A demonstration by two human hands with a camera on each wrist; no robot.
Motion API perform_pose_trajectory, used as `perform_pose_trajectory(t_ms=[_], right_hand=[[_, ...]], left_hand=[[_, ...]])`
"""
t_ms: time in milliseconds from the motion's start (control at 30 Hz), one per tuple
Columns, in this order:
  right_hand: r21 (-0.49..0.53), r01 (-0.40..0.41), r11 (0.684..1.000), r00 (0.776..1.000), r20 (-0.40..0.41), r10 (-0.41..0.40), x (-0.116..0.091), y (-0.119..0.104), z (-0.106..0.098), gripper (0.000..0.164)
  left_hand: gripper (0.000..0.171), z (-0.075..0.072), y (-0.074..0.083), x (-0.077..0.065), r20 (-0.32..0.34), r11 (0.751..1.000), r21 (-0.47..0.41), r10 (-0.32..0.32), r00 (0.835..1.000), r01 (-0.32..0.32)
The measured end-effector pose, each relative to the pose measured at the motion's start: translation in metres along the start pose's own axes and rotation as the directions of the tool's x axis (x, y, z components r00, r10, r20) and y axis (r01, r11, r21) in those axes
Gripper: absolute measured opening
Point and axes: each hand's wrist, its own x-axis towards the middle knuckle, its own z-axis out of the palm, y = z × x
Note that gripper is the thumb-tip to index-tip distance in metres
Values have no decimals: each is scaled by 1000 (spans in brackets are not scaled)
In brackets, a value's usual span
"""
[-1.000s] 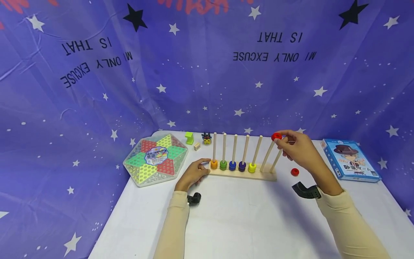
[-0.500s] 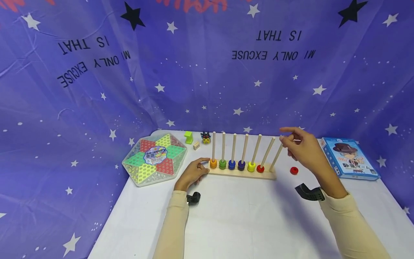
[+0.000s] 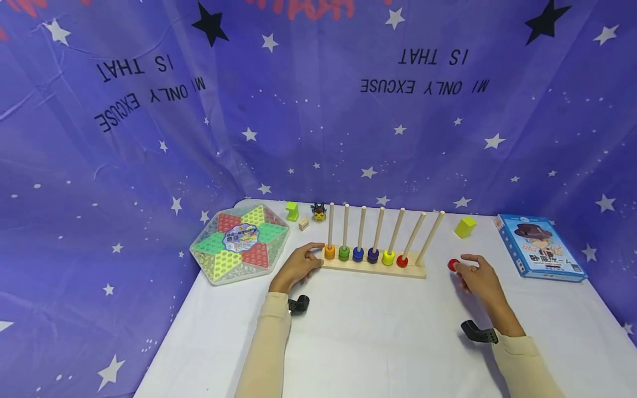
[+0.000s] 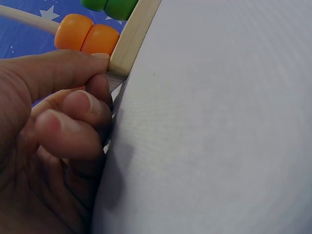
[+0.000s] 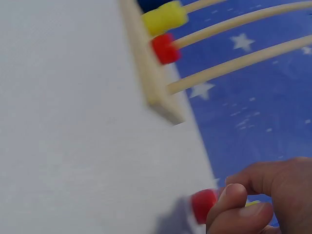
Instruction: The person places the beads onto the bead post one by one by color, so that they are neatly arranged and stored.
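Observation:
A wooden peg stand [image 3: 368,267] has a row of several upright rods. Orange [image 4: 100,39], green, blue, purple and yellow beads sit low on their rods, and a red bead [image 3: 402,261] sits on the second rod from the right. The rightmost rod [image 3: 431,236] is bare. My left hand [image 3: 297,267] holds the stand's left end, a fingertip beside the orange beads and the other fingers curled. To the right of the stand, my right hand [image 3: 481,282] pinches a loose red bead [image 5: 202,206] between thumb and fingers, low at the white table.
At the left lies a Chinese checkers box [image 3: 240,243]. Behind stand a green block [image 3: 292,211], a small wooden piece [image 3: 303,224] and a dark figurine [image 3: 318,212]. A yellow-green block [image 3: 465,226] and a blue game box [image 3: 539,247] stand at the right.
One red bead has left my right hand and dropped down the second rod from the right. That hand has moved down to the loose red bead; the left hand stays put.

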Motion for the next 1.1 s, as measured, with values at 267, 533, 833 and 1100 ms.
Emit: perform_pose_trajectory(t_ms=[267,533,833,1100], right_hand=[[-97,-66,993,998,5,67,14,19,15,60],[-128,-9,992,1000,-28,5,11,7,13,55],[-126,253,959,956,-119,-268,-20,-85,-21,58],[-93,405,909,909,-70,-412,-46,-158,-35,55]], left_hand=[[50,2,-2,0,-3,1000,-12,5,1000,-5],[50,0,1,0,2,1000,-15,-1,1000,1],[50,0,1,1,9,1000,2,-3,1000,3],[49,1,-1,2,1,1000,-1,2,1000,-2]])
